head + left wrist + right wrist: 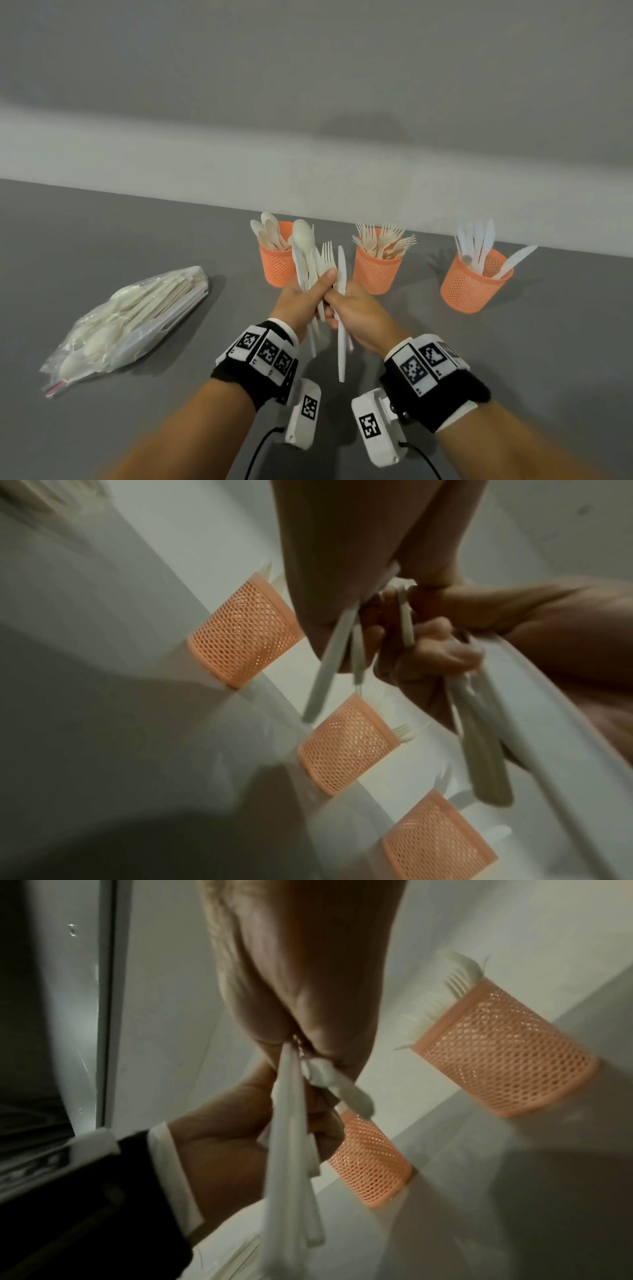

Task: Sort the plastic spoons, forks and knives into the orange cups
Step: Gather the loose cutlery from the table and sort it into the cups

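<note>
Three orange mesh cups stand in a row by the wall: a spoon cup (275, 265), a fork cup (376, 272) and a knife cup (474, 286). In front of the first two, my left hand (320, 284) grips an upright bundle of white spoons and forks (310, 253). My right hand (337, 308) touches it from the right and grips a white knife (341, 356) that stands upright beside the bundle. The right wrist view shows the handles (291, 1150) hanging below both fists. The left wrist view shows all cups, nearest the spoon cup (240, 631).
A clear plastic bag (130, 322) holding more white cutlery lies on the grey table (513, 359) to the left. A pale wall runs right behind the cups. Bare table surface lies between the bag and my hands.
</note>
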The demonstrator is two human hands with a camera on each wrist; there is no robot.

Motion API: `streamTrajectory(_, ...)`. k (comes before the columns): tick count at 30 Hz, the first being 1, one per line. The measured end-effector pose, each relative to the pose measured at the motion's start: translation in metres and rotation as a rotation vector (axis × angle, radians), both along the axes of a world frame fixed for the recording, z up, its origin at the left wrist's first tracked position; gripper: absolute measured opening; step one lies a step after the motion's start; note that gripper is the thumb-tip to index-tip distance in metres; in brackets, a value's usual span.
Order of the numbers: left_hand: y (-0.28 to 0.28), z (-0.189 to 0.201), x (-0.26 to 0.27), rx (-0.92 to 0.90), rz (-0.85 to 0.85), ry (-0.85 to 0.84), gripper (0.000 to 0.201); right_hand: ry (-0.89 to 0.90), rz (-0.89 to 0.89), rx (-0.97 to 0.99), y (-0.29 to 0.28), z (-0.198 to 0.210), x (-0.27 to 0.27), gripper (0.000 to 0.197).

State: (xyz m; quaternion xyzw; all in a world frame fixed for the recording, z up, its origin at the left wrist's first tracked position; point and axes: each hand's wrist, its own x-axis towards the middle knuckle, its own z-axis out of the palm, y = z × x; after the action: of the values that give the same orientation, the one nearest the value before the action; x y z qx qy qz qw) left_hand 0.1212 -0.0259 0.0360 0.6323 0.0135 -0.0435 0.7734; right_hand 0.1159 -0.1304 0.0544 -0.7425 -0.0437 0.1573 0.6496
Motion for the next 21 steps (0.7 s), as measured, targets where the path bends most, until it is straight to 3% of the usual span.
streamTrajectory(5,-0.004,0.003,0.001,-0.141,0.042,0.078,0.03,0.081,-0.044,0.185,-0.004,0.003,-0.002,0.025)
streamTrajectory(9,-0.007,0.007,0.002,-0.132,-0.019,0.055,0.037,0.067,-0.064,0.171,-0.012,0.006,-0.001,0.028)
streamTrajectory(14,-0.007,0.007,0.009,-0.187,0.078,0.084,0.02,0.109,-0.117,0.175,-0.021,0.0,0.001,0.027)
streamTrajectory(17,-0.01,0.008,0.011,-0.246,0.005,0.102,0.025,0.049,-0.133,0.189,-0.025,-0.001,0.001,0.026)
streamTrajectory(21,-0.019,0.012,0.005,-0.153,-0.047,0.003,0.018,-0.062,-0.227,0.093,-0.025,-0.001,0.007,0.036)
